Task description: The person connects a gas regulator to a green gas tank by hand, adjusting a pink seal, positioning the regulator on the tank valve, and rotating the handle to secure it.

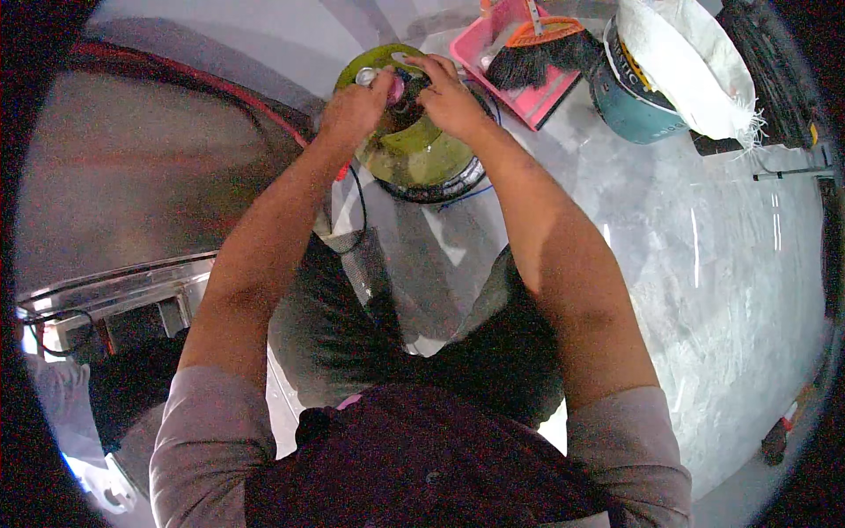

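This looks like a utility or work corner; the building's kind is unclear. On the glossy pale-grey floor (687, 308) stand a pink plastic dustpan (544, 104), an orange-and-black bristle broom (532, 63), a teal round bucket (647, 123) and a rounded olive-green cylinder (414, 163).

1. Uneven light: floor (731, 334) bright at right, brown panel (150, 167) dim at left.
2. Thin white glare streaks on the glossy floor, like reflected strip lights.
3. Overlapping shadows fan around the green cylinder (418, 163); light from more than one direction.
4. White sack (695, 62) nearly washed out; lower-left rim also blown out, bluish.
5. Heavy grain in the darks, worst on apron (422, 458) and panel.
6. Pink-and-silver fitting (397, 89) at left hand (354, 113) soft, fine detail lost.
7. Fisheye: edges bow, corners black.
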### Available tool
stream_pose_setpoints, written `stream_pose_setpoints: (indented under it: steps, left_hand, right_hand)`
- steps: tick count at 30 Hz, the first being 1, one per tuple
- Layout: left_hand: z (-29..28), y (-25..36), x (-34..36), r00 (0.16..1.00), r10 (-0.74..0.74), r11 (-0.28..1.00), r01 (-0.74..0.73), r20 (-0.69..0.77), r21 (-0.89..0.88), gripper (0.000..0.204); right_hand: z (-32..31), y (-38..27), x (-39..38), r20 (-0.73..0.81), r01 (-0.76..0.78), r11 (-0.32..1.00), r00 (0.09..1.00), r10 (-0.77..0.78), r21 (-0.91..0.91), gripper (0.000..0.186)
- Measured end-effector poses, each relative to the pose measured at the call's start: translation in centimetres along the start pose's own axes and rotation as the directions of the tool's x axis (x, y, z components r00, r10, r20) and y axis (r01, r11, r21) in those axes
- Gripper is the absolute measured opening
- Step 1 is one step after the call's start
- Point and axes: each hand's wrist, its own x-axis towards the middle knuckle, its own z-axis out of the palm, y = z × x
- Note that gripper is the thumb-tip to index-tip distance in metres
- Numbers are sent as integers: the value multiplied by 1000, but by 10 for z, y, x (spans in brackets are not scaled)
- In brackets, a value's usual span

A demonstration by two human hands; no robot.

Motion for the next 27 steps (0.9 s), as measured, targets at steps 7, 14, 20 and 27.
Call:
stream_pose_setpoints:
  steps: [7,14,20,27]
  left_hand:
    - [-12,13,4,885,246,909,-68,-395,412,28]
    - [16,-7,53,904,329,898,-211,-272,387,22]
    - [4,3,62,900,436,779,-358,-33,515,23]
    - [19,-7,54,785,604,701,-440,-137,561,19]
  right_hand:
    - [-4,-9,-1,6,59,984,998,-59,-168,61]
    - [-14,-13,4,-53,-70,995,996,66,-77,68]
    - [-14,-6,6,-51,-190,982,981,189,-17,67]
    - [-11,-10,6,-101,-131,988,987,122,-87,59]
